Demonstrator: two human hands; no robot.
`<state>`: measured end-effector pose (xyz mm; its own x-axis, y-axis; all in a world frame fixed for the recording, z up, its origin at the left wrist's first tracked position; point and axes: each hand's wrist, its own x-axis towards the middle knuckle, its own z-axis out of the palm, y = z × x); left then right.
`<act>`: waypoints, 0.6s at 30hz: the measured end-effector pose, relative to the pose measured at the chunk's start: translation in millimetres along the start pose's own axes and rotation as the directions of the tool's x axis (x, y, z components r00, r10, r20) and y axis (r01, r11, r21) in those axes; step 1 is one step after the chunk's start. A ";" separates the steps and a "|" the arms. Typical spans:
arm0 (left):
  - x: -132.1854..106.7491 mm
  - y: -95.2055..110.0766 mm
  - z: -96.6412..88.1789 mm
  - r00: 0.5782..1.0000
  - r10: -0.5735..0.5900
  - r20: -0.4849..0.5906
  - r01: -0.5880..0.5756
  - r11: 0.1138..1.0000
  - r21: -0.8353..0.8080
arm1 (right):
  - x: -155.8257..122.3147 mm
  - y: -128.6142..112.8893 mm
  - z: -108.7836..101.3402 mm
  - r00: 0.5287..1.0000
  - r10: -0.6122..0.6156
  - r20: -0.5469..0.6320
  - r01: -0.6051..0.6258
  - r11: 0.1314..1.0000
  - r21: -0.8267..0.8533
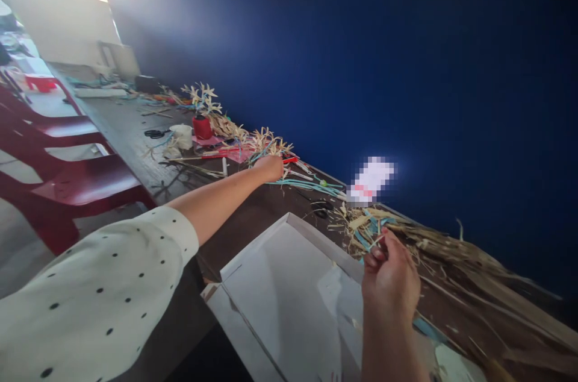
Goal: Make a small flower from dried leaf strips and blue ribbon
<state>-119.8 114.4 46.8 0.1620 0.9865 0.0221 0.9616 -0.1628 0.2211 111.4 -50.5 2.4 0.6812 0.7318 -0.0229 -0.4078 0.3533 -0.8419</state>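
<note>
My left hand [270, 169] is stretched out over the table, at the near edge of a cluster of dried straw-coloured flowers [271, 142] with pale blue stems. Its fingers are mostly hidden, so whether it holds anything is unclear. A red stick-like thing [290, 160] shows just right of it. My right hand [391, 279] is closed, thumb and fingers pinching a thin pale stem [377, 241]. Beside its fingertips lies a heap of dried husk scraps [359, 222] with blue strips. Below both hands is an open white cardboard box [271, 273].
A blue partition [338, 68] borders the table's far side. Black scissors [156, 134], a white cup [182, 137] and a red thread spool [202, 128] stand or lie farther left. Long dried husks [456, 249] run right. Dark red chairs [90, 183] line the left side.
</note>
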 end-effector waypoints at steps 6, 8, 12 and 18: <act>-11.1 -9.6 15.2 0.994 -0.010 0.112 -0.003 0.994 0.110 | 1.3 2.1 -3.5 1.000 -0.019 0.023 0.020 1.000 -0.022; -9.8 -12.5 19.9 0.991 -0.034 0.129 0.016 0.991 0.135 | 2.7 3.6 -5.2 0.999 -0.024 0.028 0.025 0.999 -0.030; -4.2 -23.8 21.1 0.989 -0.062 0.132 0.040 0.985 0.167 | 4.9 4.7 -6.1 1.000 -0.013 0.026 0.014 0.999 -0.033; -2.4 -38.4 18.0 0.996 -0.057 0.072 0.043 0.982 0.181 | 3.0 2.5 -3.1 1.000 0.000 0.026 0.001 0.999 -0.047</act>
<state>-153.1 118.0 20.7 0.1225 0.9906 -0.0611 0.9919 -0.1201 0.0414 114.3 -49.3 -1.5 0.6654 0.7465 -0.0089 -0.3778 0.3264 -0.8664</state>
